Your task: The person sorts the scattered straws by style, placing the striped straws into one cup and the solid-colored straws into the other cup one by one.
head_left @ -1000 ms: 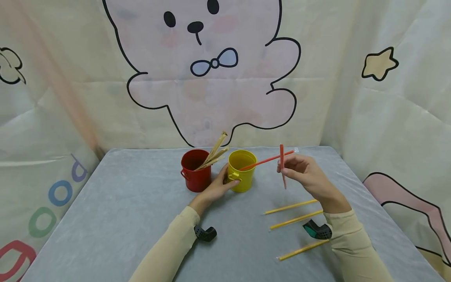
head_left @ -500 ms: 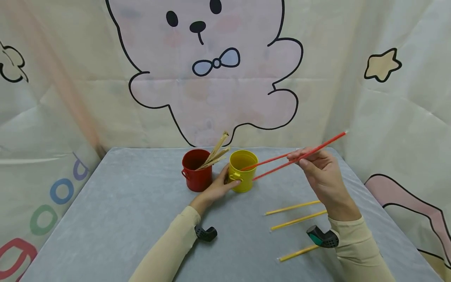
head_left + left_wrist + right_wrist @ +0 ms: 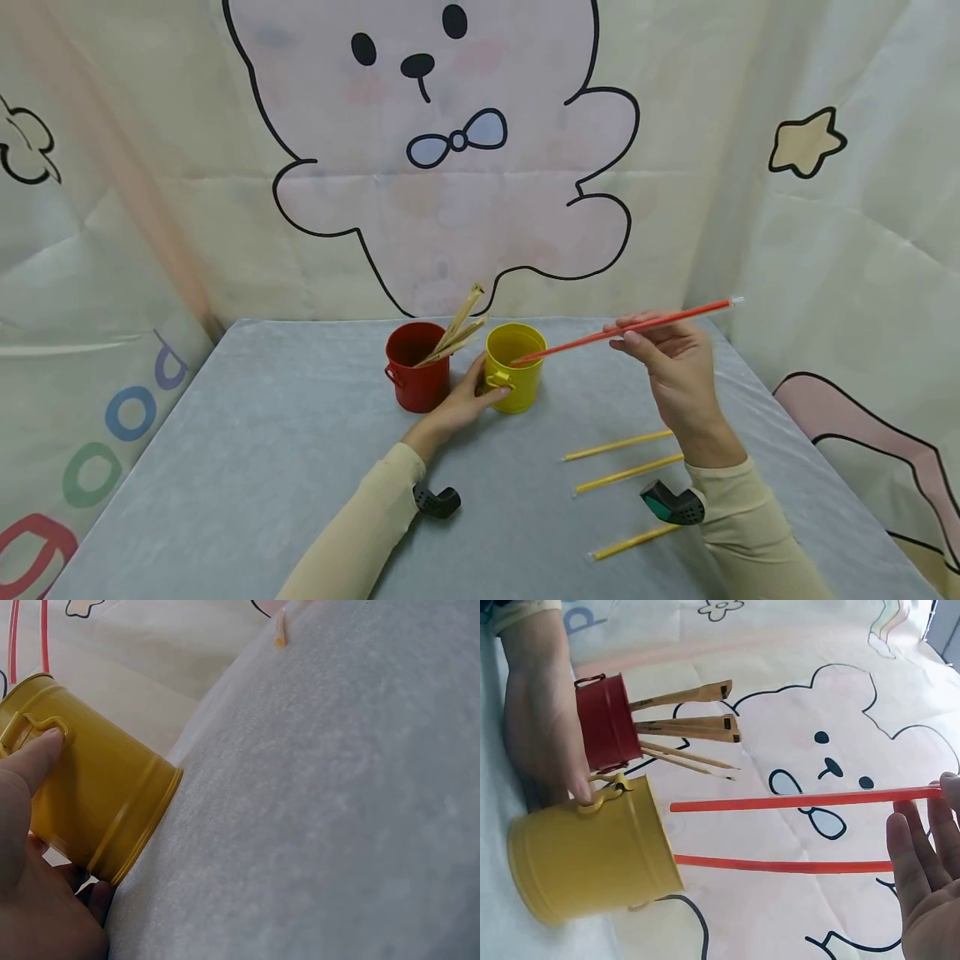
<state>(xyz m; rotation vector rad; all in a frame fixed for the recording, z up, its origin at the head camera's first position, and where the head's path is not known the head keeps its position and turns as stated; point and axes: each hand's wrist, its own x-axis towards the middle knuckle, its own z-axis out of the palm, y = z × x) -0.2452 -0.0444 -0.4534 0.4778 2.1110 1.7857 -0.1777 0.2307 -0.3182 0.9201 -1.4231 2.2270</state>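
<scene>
My left hand (image 3: 459,408) grips the small yellow bucket (image 3: 517,392) on the table, thumb on its handle lug and fingers around the far side. My right hand (image 3: 678,375) pinches a red straw (image 3: 697,310) between thumb and fingers. This straw slants down toward the bucket; in the right wrist view its lower end is just outside the rim. A second red straw (image 3: 780,865) leans out of the bucket's mouth, its far end passing behind my right fingers. Clear wrapping shows at the held straw's upper tip.
Left of the yellow bucket stands a red bucket (image 3: 416,383) with several wooden sticks (image 3: 457,329) in it. Several yellow straws (image 3: 628,473) lie on the grey-blue cloth (image 3: 300,467) beside my right forearm. A printed curtain (image 3: 187,208) hangs behind the table.
The held red straw has swung from near upright to slanting, its lower end pointing at the yellow bucket. My right hand moved right, then slightly back left. The left hand stays on the bucket.
</scene>
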